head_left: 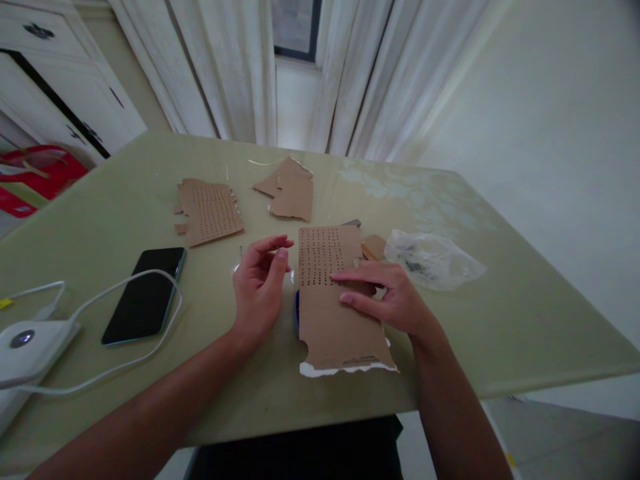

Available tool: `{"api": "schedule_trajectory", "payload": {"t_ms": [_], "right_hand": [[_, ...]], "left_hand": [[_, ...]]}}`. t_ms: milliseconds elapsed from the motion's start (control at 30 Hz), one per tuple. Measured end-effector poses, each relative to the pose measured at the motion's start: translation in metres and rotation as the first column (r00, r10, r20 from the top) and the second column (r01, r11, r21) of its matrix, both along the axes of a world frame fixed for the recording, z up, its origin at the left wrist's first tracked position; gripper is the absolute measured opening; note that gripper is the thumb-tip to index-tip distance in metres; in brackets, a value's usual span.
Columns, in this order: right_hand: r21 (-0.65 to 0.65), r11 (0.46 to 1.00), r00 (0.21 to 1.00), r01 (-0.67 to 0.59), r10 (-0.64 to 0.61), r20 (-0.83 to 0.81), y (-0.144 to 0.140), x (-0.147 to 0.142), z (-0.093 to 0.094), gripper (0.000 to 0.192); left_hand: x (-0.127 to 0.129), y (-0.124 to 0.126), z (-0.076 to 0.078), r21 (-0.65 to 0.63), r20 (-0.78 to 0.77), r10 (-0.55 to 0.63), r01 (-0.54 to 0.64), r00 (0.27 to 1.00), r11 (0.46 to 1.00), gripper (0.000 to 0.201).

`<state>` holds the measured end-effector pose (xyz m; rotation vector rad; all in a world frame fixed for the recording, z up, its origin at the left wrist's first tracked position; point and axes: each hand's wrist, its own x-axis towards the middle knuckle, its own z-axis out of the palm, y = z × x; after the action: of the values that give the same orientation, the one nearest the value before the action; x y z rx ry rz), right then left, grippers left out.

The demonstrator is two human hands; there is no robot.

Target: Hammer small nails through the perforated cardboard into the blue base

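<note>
R fingers (364,272) spread on cardbd (327,317); L fingers (267,245) curled.

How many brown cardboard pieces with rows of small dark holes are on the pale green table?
2. One, a long brown cardboard sheet, lies under the right hand; the other, a smaller ragged cardboard piece, lies beyond the black rectangular phone. Others may be hidden.

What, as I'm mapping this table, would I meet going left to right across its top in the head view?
White plastic device with a round button, black-screened rectangular phone, bare left hand, long hole-dotted brown cardboard sheet with a torn white edge, crumpled clear plastic bag.
</note>
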<state>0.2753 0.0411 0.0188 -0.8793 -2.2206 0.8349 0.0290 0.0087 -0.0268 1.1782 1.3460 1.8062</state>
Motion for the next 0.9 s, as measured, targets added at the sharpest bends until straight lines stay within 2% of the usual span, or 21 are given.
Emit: {"api": "schedule_trajectory", "payload": {"t_ms": [167, 433, 667, 900], "right_hand": [[0.039, 0.999, 0.999, 0.007, -0.009, 0.044, -0.002, 0.000, 0.003, 0.036], [0.019, 1.000, 0.998, 0.004, -0.005, 0.059, -0.002, 0.003, 0.005, 0.040], [-0.010, 0.999, 0.999, -0.042, 0.042, 0.001, 0.000, 0.004, 0.005, 0.037], [0.022, 1.000, 1.000, 0.003, -0.003, 0.012, -0.001, 0.001, 0.006, 0.037]], "left_hand": [[-0.004, 0.002, 0.007, 0.033, -0.032, 0.013, -0.012, 0.999, 0.999, 0.008], [-0.004, 0.002, 0.013, 0.050, 0.054, -0.061, 0.059, 0.997, 0.997, 0.030], [-0.006, 0.001, 0.014, 0.038, 0.036, -0.079, 0.078, 0.996, 0.996, 0.020], [-0.007, 0.001, 0.013, 0.047, 0.040, -0.083, 0.081, 0.996, 0.996, 0.017]]}}
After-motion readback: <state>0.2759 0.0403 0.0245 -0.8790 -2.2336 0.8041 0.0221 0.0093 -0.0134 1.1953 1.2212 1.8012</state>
